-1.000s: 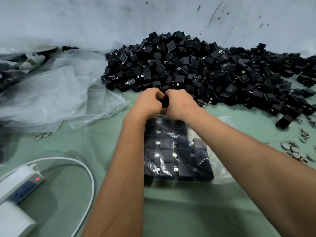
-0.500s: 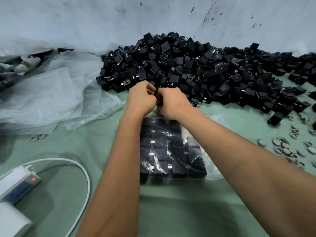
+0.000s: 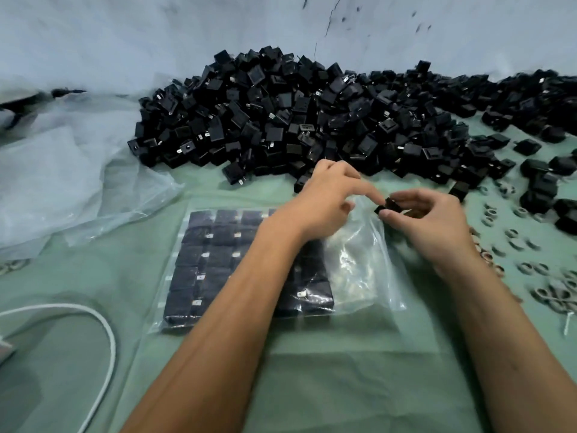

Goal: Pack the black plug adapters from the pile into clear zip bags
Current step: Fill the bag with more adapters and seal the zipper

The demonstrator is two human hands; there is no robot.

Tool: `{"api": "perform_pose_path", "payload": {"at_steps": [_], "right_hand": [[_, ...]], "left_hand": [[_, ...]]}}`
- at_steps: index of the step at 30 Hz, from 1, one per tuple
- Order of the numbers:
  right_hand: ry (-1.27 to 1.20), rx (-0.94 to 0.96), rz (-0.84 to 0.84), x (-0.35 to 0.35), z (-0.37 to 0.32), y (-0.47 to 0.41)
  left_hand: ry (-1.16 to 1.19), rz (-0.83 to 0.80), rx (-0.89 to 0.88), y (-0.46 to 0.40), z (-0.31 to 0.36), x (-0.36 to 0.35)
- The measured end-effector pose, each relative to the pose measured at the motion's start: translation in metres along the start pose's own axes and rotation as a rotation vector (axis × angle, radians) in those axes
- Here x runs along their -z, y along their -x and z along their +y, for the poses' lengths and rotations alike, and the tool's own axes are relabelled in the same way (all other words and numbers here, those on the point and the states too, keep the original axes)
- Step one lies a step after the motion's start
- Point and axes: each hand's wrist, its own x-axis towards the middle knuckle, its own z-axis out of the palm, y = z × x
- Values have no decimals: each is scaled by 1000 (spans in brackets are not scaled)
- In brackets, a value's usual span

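A big pile of black plug adapters [image 3: 312,114] lies against the back wall. A clear zip bag [image 3: 359,267] lies flat on the green cloth in front of it, its left part filled with neat rows of adapters [image 3: 212,254]. My right hand [image 3: 437,229] pinches one black adapter [image 3: 390,207] just above the bag's upper right corner. My left hand [image 3: 324,204] reaches over the bag's mouth, with the plastic's top edge between thumb and index finger and the index tip at the held adapter. My left forearm hides the bag's middle rows.
Crumpled clear plastic sheets [image 3: 62,170] cover the left side. A white cable [image 3: 106,332] loops at the lower left. Several small grey rings [image 3: 515,242] and loose adapters [image 3: 537,189] are scattered on the right. The pale wall [image 3: 156,32] closes off the back.
My hands were pressed together at the pile's near edge. They have parted and moved right, and the right hand now holds a single adapter at the bag's mouth.
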Motion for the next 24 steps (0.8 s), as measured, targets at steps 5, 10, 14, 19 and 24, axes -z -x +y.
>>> {"api": "perform_pose_path", "payload": {"at_steps": [5, 10, 14, 19, 24], "right_hand": [[27, 153, -251, 5, 9, 0], [-100, 213, -406, -2, 7, 2], [-193, 291, -421, -14, -1, 10], [-148, 356, -324, -29, -6, 20], [-120, 360, -357, -42, -11, 25]], "left_hand": [[-59, 17, -59, 2, 1, -2], [-72, 110, -74, 2, -3, 10], [-55, 154, -100, 1, 0, 15], [19, 197, -120, 2, 4, 22], [71, 181, -109, 4, 6, 27]]}}
